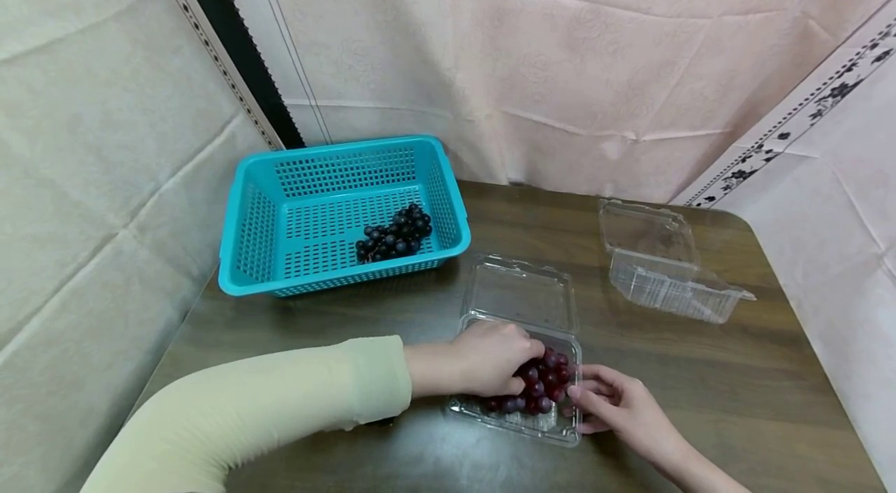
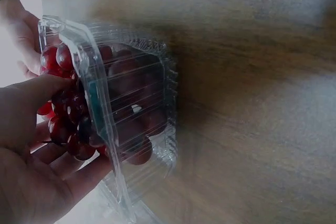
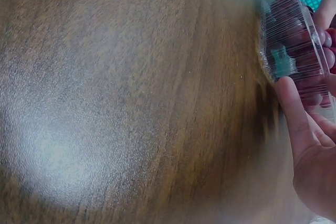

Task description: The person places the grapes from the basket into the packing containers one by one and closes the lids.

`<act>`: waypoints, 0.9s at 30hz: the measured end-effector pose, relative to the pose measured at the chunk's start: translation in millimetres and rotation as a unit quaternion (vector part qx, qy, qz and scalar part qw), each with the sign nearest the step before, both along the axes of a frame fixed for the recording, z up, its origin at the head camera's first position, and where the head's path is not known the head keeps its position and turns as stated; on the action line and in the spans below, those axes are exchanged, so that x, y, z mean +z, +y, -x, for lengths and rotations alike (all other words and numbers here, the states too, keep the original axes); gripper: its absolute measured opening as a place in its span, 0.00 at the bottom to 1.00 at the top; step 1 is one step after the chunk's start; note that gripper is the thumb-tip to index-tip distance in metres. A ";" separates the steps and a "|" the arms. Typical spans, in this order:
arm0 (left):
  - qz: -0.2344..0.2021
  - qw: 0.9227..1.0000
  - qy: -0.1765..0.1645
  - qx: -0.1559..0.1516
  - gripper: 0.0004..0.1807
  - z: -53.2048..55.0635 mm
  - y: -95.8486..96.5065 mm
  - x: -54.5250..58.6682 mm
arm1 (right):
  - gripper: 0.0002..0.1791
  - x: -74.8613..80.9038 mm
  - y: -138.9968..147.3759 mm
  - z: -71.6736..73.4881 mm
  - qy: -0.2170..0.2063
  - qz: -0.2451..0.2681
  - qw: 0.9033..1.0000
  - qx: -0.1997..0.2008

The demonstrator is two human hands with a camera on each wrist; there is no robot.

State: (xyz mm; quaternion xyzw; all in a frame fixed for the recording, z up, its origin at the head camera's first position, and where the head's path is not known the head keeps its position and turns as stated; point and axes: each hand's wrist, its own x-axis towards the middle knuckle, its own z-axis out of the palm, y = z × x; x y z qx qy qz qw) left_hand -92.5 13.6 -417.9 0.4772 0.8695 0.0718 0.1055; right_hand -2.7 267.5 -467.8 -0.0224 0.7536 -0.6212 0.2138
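One clear container [image 1: 518, 428], lid [image 1: 521, 295] folded back, sits on the table [image 1: 420, 454]; red grapes [image 1: 549, 380] lie inside. Left hand [image 1: 490, 359] curled round the grapes, right hand [image 1: 619, 406] pinching the container's right wall. Dark grapes [image 1: 397, 235] (a separate bunch) in the blue basket [image 1: 343, 272], farther left.

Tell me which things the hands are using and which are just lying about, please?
Being used:
red grapes, held by the left hand
open clear box, touched by the right hand

Seemingly just lying about:
blue basket
dark grapes inside it
another clear box
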 end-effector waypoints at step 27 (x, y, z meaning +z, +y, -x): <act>-0.287 0.925 -0.219 0.117 0.18 17.4 -66.8 15.6 | 0.30 1.0 1.8 0.1 0.005 -0.008 1.000 -0.001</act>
